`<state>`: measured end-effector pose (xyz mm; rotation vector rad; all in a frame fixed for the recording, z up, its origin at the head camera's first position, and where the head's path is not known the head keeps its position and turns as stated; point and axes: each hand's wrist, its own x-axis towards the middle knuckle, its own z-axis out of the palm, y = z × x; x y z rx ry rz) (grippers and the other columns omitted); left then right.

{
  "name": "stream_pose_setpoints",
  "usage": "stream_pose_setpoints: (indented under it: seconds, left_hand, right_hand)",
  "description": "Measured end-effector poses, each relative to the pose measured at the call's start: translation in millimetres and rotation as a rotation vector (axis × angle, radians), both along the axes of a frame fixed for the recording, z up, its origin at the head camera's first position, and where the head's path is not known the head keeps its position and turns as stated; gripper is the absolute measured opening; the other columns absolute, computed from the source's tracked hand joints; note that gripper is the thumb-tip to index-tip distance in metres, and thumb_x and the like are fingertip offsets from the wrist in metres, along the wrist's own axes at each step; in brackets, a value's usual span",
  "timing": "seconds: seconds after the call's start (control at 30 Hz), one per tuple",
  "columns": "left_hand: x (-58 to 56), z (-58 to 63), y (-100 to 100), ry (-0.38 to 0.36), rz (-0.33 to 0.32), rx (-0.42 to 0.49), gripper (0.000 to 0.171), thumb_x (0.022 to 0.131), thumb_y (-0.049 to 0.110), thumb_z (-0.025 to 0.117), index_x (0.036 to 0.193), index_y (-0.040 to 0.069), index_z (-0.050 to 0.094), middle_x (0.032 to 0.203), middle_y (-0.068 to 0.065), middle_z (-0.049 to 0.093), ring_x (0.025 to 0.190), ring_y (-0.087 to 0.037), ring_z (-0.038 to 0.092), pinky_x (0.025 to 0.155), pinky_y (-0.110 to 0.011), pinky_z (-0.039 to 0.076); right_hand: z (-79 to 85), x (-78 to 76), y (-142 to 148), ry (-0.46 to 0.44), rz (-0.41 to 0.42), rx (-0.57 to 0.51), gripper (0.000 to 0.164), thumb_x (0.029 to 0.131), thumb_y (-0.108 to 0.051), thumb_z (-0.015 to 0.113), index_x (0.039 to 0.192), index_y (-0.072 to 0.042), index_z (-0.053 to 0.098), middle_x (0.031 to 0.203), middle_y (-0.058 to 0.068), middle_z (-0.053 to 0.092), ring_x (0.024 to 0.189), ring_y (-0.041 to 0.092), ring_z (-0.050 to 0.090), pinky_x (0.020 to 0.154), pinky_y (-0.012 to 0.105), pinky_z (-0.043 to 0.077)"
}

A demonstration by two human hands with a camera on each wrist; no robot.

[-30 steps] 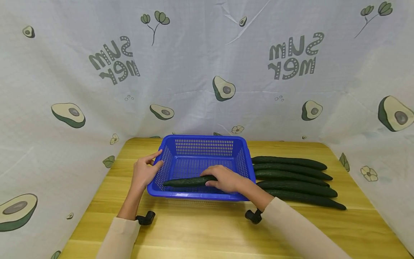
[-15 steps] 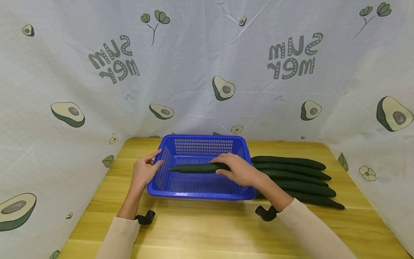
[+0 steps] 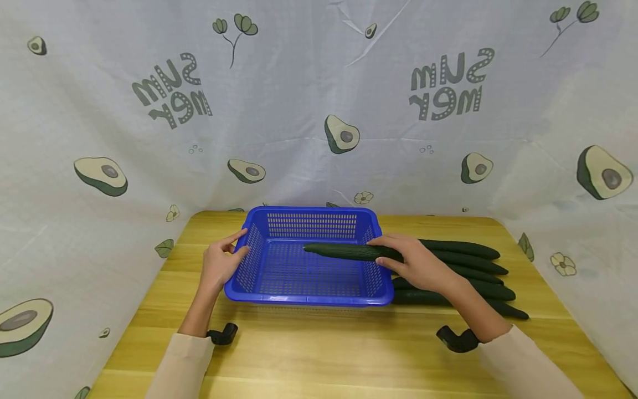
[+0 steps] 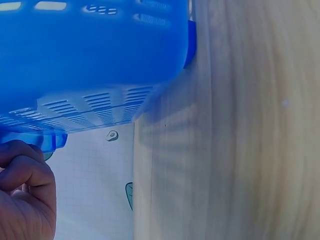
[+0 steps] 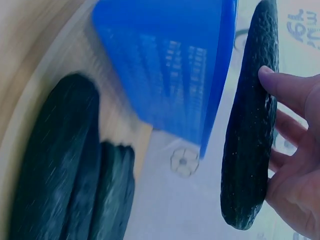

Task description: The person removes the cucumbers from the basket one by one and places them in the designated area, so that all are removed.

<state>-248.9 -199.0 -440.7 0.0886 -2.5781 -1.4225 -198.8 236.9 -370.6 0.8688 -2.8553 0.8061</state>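
My right hand (image 3: 416,263) grips a dark green cucumber (image 3: 344,251) by its right part and carries it across the basket's right rim. In the right wrist view, thumb and fingers pinch the cucumber (image 5: 250,125) from two sides, above the basket's edge. The blue plastic basket (image 3: 309,301) has slotted walls, and no cucumber lies on its floor. At its left rim my left hand (image 3: 221,266) holds on with thumb and index finger. Curled fingers of the left hand (image 4: 27,185) show beside the rim in the left wrist view.
Several cucumbers (image 3: 498,292) lie side by side on the wooden table (image 3: 309,354), right of the basket; the right hand and forearm partly cover them. A white curtain (image 3: 294,100) printed with avocados hangs behind the table and along its sides.
The right hand has lifted the cucumber from the basket's floor and moved it up and right, over the right rim. The left hand has stayed at the left rim.
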Motion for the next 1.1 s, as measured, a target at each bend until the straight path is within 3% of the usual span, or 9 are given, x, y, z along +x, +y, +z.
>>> stream_pose_setpoints:
  seconds: [0.23, 0.47, 0.63, 0.8, 0.87, 1.1]
  left_hand:
    - [-0.2, -1.0, -2.2, 0.004, 0.006, 0.013, 0.046, 0.091, 0.024, 0.073, 0.137, 0.028, 0.069, 0.074, -0.002, 0.049, 0.050, -0.011, 0.035, 0.045, -0.024, 0.032]
    - [1.3, -0.9, -3.0, -0.010, -0.001, 0.017, 0.047, 0.092, 0.024, 0.073, 0.138, 0.028, 0.068, 0.072, -0.001, 0.049, 0.050, -0.010, 0.036, 0.045, -0.025, 0.034]
    - [1.9, -0.3, -4.2, -0.017, 0.004, 0.013, 0.047, 0.092, 0.025, 0.073, 0.139, 0.028, 0.068, 0.071, -0.001, 0.048, 0.050, -0.010, 0.037, 0.045, -0.025, 0.035]
    - [3.2, 0.2, -5.2, -0.007, 0.001, 0.008, 0.047, 0.093, 0.025, 0.073, 0.139, 0.028, 0.067, 0.071, -0.001, 0.047, 0.051, -0.010, 0.036, 0.045, -0.025, 0.034]
    - [4.0, 0.1, -5.2, -0.002, 0.001, 0.009, 0.047, 0.092, 0.024, 0.073, 0.138, 0.028, 0.068, 0.071, -0.001, 0.047, 0.050, -0.010, 0.035, 0.045, -0.025, 0.033]
    - [5.3, 0.2, -7.4, -0.002, 0.008, 0.000, 0.047, 0.091, 0.023, 0.073, 0.138, 0.027, 0.068, 0.070, -0.001, 0.048, 0.051, -0.011, 0.037, 0.046, -0.025, 0.034]
  right_hand:
    - [-4.2, 14.1, 32.6, 0.023, -0.065, 0.018, 0.039, 0.101, -0.019, 0.065, 0.140, -0.013, 0.063, 0.141, 0.013, 0.063, 0.132, 0.040, 0.057, 0.103, 0.061, 0.049]
    - [-6.6, 30.3, 65.5, 0.052, -0.094, 0.018, 0.039, 0.101, -0.020, 0.065, 0.140, -0.015, 0.062, 0.140, 0.013, 0.063, 0.129, 0.041, 0.057, 0.098, 0.062, 0.050]
    - [-8.4, 45.8, 91.3, 0.108, -0.153, 0.063, 0.039, 0.099, -0.021, 0.068, 0.138, -0.018, 0.064, 0.135, 0.006, 0.066, 0.123, 0.032, 0.060, 0.093, 0.053, 0.053]
    - [-15.3, 59.7, 118.6, 0.126, -0.190, 0.073, 0.042, 0.096, -0.021, 0.072, 0.137, -0.022, 0.064, 0.133, 0.003, 0.066, 0.120, -0.005, 0.053, 0.088, 0.029, 0.054]
    - [-19.4, 64.5, 128.8, 0.107, -0.201, 0.077, 0.042, 0.095, -0.021, 0.074, 0.136, -0.022, 0.064, 0.132, 0.004, 0.067, 0.119, -0.014, 0.047, 0.086, 0.025, 0.053]
    - [-37.9, 73.5, 152.4, 0.098, -0.206, 0.118, 0.041, 0.091, -0.020, 0.077, 0.131, -0.021, 0.068, 0.127, 0.003, 0.070, 0.114, -0.009, 0.054, 0.082, 0.024, 0.055]
